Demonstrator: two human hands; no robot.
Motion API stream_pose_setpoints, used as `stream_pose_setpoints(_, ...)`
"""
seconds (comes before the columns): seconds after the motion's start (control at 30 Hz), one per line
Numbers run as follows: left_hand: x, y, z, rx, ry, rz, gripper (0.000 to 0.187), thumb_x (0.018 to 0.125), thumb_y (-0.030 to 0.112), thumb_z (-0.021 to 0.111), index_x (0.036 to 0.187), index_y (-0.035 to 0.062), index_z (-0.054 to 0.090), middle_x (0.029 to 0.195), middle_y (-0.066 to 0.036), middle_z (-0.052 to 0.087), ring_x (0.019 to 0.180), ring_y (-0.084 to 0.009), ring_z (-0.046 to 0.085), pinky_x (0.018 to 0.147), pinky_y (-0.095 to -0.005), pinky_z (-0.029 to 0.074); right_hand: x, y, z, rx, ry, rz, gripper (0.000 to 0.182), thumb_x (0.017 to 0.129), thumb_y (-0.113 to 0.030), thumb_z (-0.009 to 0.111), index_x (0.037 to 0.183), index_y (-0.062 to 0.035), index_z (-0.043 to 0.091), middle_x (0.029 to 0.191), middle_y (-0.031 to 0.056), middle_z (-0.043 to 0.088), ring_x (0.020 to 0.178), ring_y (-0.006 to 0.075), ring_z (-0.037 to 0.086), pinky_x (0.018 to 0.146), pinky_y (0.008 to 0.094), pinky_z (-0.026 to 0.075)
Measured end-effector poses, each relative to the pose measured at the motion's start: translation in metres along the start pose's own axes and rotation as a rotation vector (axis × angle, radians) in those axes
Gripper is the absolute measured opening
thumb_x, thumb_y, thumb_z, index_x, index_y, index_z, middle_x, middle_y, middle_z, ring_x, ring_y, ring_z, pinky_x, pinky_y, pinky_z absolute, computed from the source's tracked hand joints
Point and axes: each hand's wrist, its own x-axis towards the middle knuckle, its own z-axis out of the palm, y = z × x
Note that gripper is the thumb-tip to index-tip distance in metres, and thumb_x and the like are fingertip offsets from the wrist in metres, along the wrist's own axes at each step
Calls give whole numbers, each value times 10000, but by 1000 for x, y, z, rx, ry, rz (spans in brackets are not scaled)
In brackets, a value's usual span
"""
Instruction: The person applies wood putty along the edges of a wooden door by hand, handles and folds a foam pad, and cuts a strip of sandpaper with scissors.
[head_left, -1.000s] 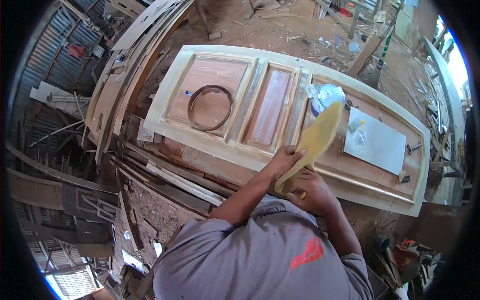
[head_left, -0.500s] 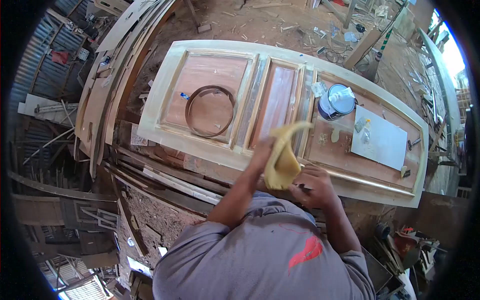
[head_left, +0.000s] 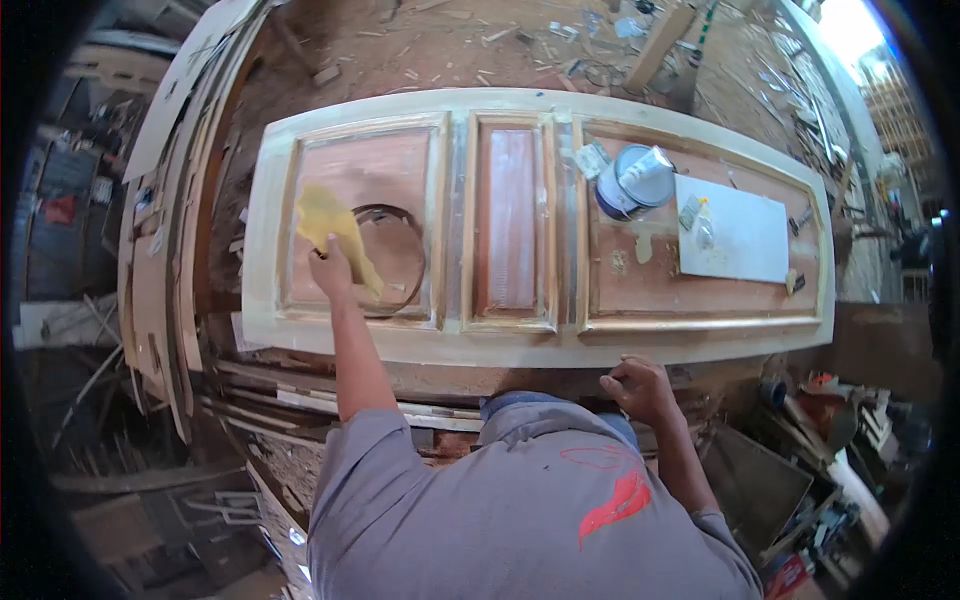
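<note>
A yellow sheet of sandpaper (head_left: 325,222) is gripped along its lower edge by my left hand (head_left: 333,272), over the left panel of a wooden door (head_left: 375,345) that lies flat. It covers part of a brown ring-shaped band (head_left: 415,235) resting on that panel. My right hand (head_left: 645,388) is near the door's front edge, close to my body, with its fingers curled in. I cannot make out whether anything small is inside them.
On the door's right panel stand a paint can (head_left: 635,183) and a white board (head_left: 745,228) with a small bottle (head_left: 704,225) on it. Stacked boards (head_left: 165,220) lean at the left. Wood scraps litter the floor behind.
My left hand has carried the sandpaper from in front of my body to the door's left panel, and the sheet has opened out. My right hand has come away from it.
</note>
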Motion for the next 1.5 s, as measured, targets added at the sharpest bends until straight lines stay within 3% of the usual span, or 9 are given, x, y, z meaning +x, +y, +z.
stream_pose_setpoints(0.1,-22,31,4,-233,-323,50,439,1014,344,725,1203,-50,697,1110,-175,769,962,-256,730,863,-413,572,5,2,6,-9,-56,21,229,903,-212,830,911,-10,722,844,143,712,813,265,712,783,400,565)
stream_pose_setpoints(0.27,-186,109,12,-230,-817,128,390,995,285,751,1222,-30,706,1089,-130,773,966,-192,721,850,-366,574,61,-2,55,698,-1,268,644,982,-320,803,1489,-42,521,1350,206,674,1231,216,651,1010,382,541)
stream_pose_setpoints(0.47,-268,92,32,-299,-1531,163,410,964,208,804,1274,-30,682,1137,-105,764,988,-187,711,879,-348,569,110,21,92,827,252,303,694,965,-291,822,1467,41,478,1341,190,647,1223,238,640,1032,390,531)
stream_pose_setpoints(0.53,-221,59,52,-190,-1266,-76,564,913,272,846,1351,-22,648,1205,-162,750,1027,-260,721,944,-408,567,106,36,88,831,316,364,686,943,-292,844,1434,45,502,1312,178,659,1203,231,648,1021,388,536)
stream_pose_setpoints(0.6,-182,11,73,390,-436,574,684,851,336,864,1382,-21,623,1265,-237,718,1101,-376,708,991,-513,545,98,53,80,764,365,450,674,921,-292,866,1403,37,527,1276,164,675,1172,224,662,998,383,546)
stream_pose_setpoints(0.67,-134,-63,98,528,-118,626,699,830,363,831,1375,-17,614,1307,-296,681,1172,-463,666,1010,-578,504,95,72,73,793,408,483,671,909,-287,874,1395,33,540,1237,160,700,1129,216,686,962,371,564)
stream_pose_setpoints(0.87,-120,-43,75,682,-580,271,432,932,272,714,1226,-44,700,1175,-298,724,1097,-478,697,950,-552,531,70,133,41,544,485,550,722,899,-325,870,1435,19,528,1248,194,710,1152,280,698,984,414,562)
stream_pose_setpoints(1.13,-246,99,-23,243,-183,612,298,1013,155,687,1178,-91,714,1139,-251,757,983,-401,732,876,-445,580,55,234,-14,-36,451,694,934,895,-470,832,1590,-14,404,1398,290,648,1309,460,626,1085,506,513)
stream_pose_setpoints(1.5,-436,167,-83,336,-52,431,260,1016,169,719,1073,-84,725,920,-201,761,813,-308,717,765,-411,559,127,248,-161,792,-262,303,529,858,-123,819,1356,-43,661,1193,63,723,1045,197,688,928,364,564)
